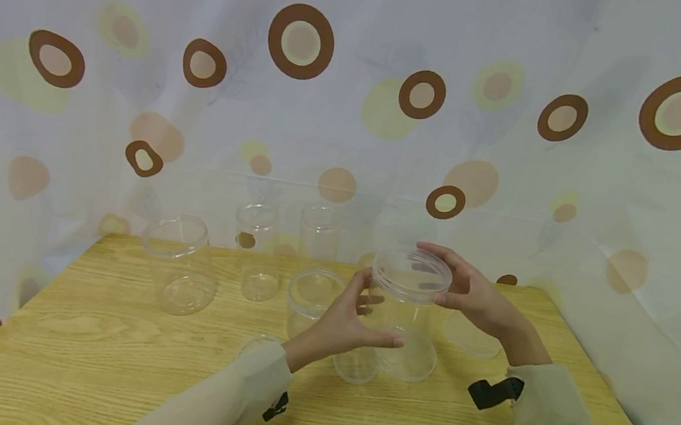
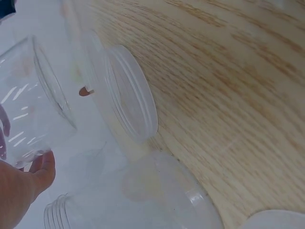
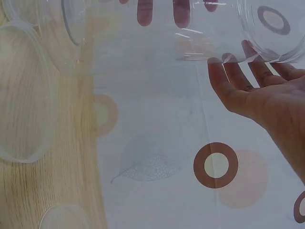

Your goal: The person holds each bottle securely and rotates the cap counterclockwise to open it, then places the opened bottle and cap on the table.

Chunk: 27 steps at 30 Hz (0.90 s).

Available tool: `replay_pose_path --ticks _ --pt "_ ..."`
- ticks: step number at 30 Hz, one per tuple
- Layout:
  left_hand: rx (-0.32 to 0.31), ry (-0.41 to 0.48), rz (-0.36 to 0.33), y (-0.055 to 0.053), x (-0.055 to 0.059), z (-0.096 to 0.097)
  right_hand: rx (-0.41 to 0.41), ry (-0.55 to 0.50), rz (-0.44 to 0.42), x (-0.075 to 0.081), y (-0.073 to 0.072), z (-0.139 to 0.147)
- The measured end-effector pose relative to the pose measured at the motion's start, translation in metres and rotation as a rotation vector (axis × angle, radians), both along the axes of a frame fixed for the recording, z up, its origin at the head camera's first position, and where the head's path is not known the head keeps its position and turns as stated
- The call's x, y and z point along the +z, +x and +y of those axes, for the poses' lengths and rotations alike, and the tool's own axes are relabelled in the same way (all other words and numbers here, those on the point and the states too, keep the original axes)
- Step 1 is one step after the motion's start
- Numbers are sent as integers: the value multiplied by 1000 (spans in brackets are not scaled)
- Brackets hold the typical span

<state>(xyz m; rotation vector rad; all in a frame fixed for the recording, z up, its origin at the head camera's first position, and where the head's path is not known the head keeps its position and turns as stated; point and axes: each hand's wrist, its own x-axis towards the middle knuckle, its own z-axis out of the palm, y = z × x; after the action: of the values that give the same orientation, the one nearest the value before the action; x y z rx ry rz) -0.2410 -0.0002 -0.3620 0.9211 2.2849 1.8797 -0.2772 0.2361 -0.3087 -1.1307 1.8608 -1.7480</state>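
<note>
A wide clear jar [image 1: 407, 320] stands upright between my two hands. My left hand [image 1: 342, 323] grips its left side, thumb across the front and fingers round behind. Up at the top, my right hand [image 1: 479, 297] holds the ridged upper ring [image 1: 412, 276], thumb in front and fingers at the back; I cannot tell whether this ring is a lid or the rim. Fingers of the right hand [image 3: 252, 90] touch the jar's wall in the right wrist view. The left wrist view shows the jar's lower edge above a ridged frosted lid [image 2: 136, 95].
Behind and to the left stand a wide clear jar [image 1: 181, 264], two tall slim jars [image 1: 259, 252] and a shorter jar [image 1: 313, 291]. Flat clear lids [image 1: 356, 369] lie near my hands, one [image 1: 480, 343] to the right. A patterned sheet [image 1: 354, 101] hangs behind the wooden table [image 1: 75, 350].
</note>
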Motion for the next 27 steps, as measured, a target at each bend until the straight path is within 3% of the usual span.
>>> replay_pose_path --ticks 6,14,21,24,27 --pt "-3 -3 -15 9 13 -2 6 6 7 -1 1 2" --pt "55 3 2 -5 -7 2 -181 6 68 1 14 -4" --pt "69 6 7 -7 -10 2 -394 83 111 2 26 -19" --pt "74 3 5 -7 -10 1 -428 104 114 3 26 -23" --pt "71 2 8 -7 -9 0 -409 103 112 3 24 -22"
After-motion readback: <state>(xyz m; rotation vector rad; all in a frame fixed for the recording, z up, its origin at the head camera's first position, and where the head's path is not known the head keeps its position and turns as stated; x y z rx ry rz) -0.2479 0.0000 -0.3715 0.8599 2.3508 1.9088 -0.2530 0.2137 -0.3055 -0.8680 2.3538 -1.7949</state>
